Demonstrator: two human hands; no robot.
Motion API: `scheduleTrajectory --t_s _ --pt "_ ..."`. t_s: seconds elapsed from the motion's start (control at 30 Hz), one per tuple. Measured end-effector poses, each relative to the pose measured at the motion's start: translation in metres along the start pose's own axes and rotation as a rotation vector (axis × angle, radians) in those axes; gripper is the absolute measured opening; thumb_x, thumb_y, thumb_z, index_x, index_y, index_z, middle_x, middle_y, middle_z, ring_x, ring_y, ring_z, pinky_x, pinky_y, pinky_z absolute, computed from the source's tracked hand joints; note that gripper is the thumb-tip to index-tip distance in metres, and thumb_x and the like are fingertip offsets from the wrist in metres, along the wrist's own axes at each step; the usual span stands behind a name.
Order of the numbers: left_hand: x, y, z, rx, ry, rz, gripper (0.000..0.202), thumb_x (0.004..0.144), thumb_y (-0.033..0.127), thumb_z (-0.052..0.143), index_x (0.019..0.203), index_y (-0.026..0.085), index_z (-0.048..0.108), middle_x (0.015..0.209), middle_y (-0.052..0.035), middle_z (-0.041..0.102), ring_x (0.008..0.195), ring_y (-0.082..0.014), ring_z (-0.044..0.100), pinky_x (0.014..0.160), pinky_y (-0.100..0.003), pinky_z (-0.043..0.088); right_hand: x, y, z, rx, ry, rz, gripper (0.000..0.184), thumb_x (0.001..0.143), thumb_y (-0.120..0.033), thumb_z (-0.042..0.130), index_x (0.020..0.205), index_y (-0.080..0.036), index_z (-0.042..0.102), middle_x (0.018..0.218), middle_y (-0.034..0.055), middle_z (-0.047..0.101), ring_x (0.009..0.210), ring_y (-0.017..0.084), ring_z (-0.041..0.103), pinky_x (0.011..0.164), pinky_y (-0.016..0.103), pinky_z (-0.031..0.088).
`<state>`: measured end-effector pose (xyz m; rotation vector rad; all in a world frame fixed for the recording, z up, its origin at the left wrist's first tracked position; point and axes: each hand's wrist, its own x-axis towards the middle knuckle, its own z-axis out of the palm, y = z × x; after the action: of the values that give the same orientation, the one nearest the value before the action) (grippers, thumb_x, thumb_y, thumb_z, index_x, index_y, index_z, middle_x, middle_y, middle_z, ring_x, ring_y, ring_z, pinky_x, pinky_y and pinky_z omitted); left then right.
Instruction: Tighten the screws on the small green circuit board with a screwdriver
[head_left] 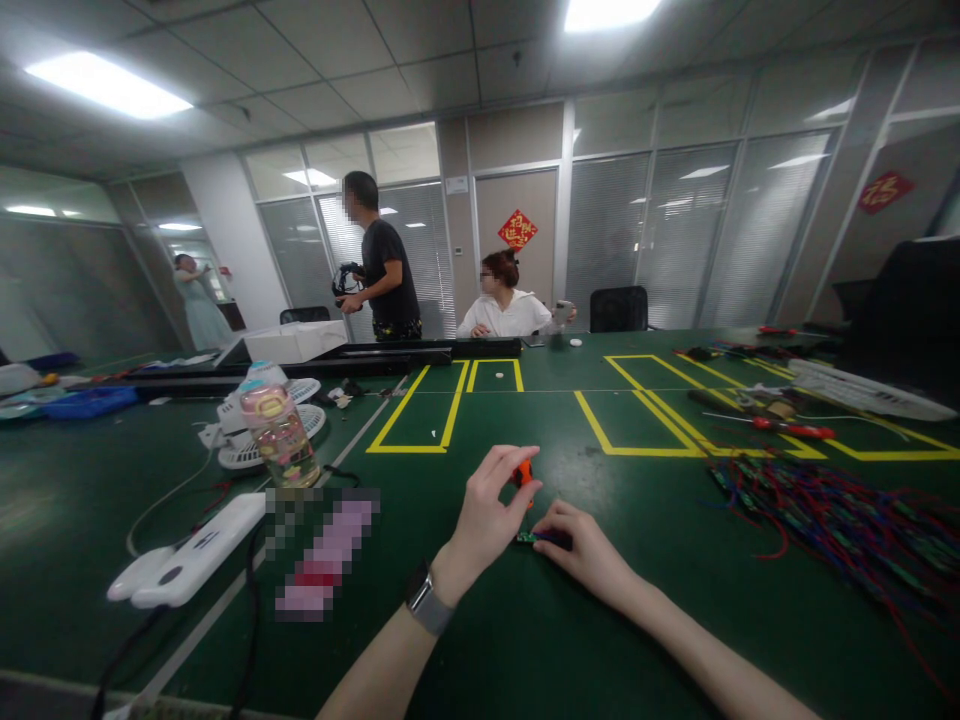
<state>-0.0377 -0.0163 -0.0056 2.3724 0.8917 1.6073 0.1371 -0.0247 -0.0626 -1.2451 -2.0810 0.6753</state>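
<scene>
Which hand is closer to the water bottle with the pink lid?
Left. The left hand is right of the bottle, apart from it, pinching a small orange thing. The right hand lies beyond the left one, even farther right, holding down a small green piece.

Two bare forearms, uncovered down to bottom edge of view. Watch strapped at wrist behind left hand: dark rectangular face, rounded corners, grey band. Wrist behind right hand bare, nothing worn.
</scene>
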Motion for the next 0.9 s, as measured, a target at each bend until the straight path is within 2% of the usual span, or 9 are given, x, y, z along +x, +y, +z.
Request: scheduleTrajectory --t_s 0.17,0.3,0.5,0.6,0.9 --pt "0.001 0.002 0.0 -0.05 -0.033 -0.076 0.04 0.088 0.009 0.054 0.124 0.027 0.054 0.109 -0.0037 0.061 0.099 -0.017 0.062 0.082 -0.029 0.056 0.001 0.003 0.002 0.005 0.0 -0.011 0.012 0.083 -0.018 0.064 0.089 -0.019 0.074 0.09 0.0044 0.06 0.08 0.018 0.06 0.074 0.028 0.048" --pt "0.0 0.001 0.001 -0.075 -0.03 -0.141 0.037 0.092 0.012 0.05 0.125 0.026 0.053 0.111 -0.0045 0.059 0.098 -0.0171 0.062 0.082 -0.03 0.057 0.001 0.005 0.002 0.004 0.005 -0.014 0.012 0.082 -0.018 0.064 0.089 -0.019 0.074 0.089 0.004 0.06 0.08 0.018 0.06 0.074 0.028 0.048" --pt "-0.002 -0.004 0.005 0.03 0.068 -0.15 0.033 0.09 0.016 0.057 0.121 0.026 0.054 0.105 -0.0034 0.057 0.092 -0.0164 0.061 0.077 -0.028 0.057 0.001 0.005 0.002 -0.001 0.009 -0.015 0.012 0.082 -0.019 0.064 0.089 -0.018 0.074 0.089 0.004 0.06 0.08 0.018 0.06 0.074 0.028 0.048" --pt "-0.003 -0.006 0.005 0.077 0.112 -0.199 0.03 0.089 0.02 0.06 0.118 0.025 0.055 0.103 -0.0031 0.055 0.089 -0.0165 0.06 0.075 -0.028 0.057 0.001 0.004 0.002 -0.004 0.01 -0.008 0.012 0.082 -0.018 0.064 0.088 -0.019 0.074 0.09 0.0042 0.061 0.081 0.018 0.06 0.075 0.028 0.048" --pt "-0.004 -0.013 0.008 0.028 0.206 -0.292 0.027 0.087 0.032 0.064 0.112 0.024 0.058 0.094 -0.0012 0.053 0.076 -0.014 0.059 0.064 -0.025 0.058 0.002 0.011 0.004 -0.011 0.009 -0.025 0.011 0.083 -0.019 0.064 0.088 -0.02 0.074 0.089 0.004 0.06 0.079 0.017 0.059 0.074 0.028 0.048"
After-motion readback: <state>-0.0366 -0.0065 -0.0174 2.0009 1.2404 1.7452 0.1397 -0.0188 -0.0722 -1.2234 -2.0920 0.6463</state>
